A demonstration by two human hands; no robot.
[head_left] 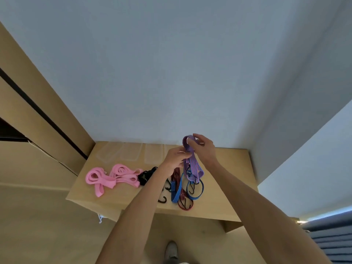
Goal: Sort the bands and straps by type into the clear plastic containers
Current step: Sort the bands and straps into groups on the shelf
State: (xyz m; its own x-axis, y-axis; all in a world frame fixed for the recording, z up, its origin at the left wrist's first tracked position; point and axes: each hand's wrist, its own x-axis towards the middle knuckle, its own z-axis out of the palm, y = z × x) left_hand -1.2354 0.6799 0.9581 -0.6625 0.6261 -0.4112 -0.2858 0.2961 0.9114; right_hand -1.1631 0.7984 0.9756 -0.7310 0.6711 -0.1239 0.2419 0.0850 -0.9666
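Both hands meet at centre frame above the wooden table [219, 202]: the left hand [176, 158] and right hand [204, 149] each pinch the purple band [192, 166], lifted off the pile. Keep it folded and free of the hooked cords [180, 189] below; clear containers [131, 152] wait upper left, past the pink bands [110, 177].

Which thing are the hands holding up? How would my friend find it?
Look at the tan table against the white wall. Above its right half, both hands lift a purple strap, bunched and dangling. Its neighbours, the pink bands and hooked cords, lie flat on the table.
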